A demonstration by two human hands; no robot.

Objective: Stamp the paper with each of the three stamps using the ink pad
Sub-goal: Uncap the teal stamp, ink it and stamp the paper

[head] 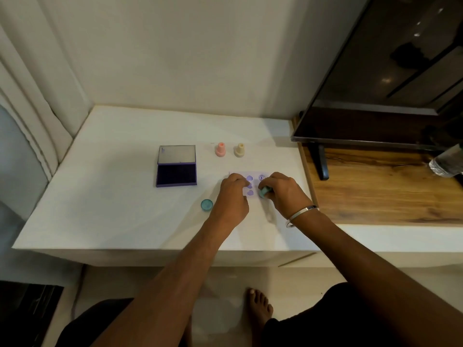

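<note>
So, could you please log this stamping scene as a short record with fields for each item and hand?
surface: white table
paper: small sheet under both hands, bearing purple heart prints and one round print
left hand: pressing the paper down
right hand: gripping the teal stamp on the paper
ink pad: open, lid raised, left of the paper
pink stamp: upright behind the paper
cream stamp: upright beside the pink one
teal cap: lying left of the left hand
</note>
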